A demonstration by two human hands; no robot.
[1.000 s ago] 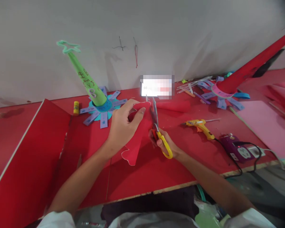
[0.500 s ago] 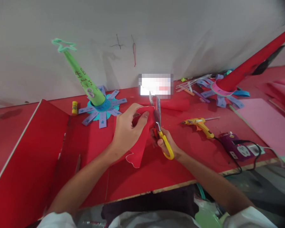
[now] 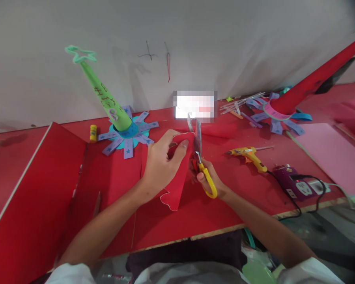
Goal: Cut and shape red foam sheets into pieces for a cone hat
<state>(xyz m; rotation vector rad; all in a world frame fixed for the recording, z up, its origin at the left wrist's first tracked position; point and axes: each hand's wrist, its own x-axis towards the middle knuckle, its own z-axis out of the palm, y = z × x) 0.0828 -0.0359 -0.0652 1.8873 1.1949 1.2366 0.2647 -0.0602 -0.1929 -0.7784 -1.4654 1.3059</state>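
Pinching red card (image 3: 176, 188) over the table (image 3: 239, 201) in left hand (image 3: 162, 161), gripping opened scissors (image 3: 198, 156) beside its upper edge in right hand (image 3: 213, 172) (possibly touching), apparently trimming, likely needing the card steady for closing them.

A red tabletop (image 3: 219, 217) is occupied by a yellow glue gun (image 3: 250, 155). Just right of the gun, a purple socket box (image 3: 291, 184) is set; farther right, a pink sheet (image 3: 322, 152) is laid. Behind the gun, clear sticks (image 3: 246, 102) are strewn. Well to its left, a green cone (image 3: 105, 96) and a yellow glue stick (image 3: 93, 133) are stood.
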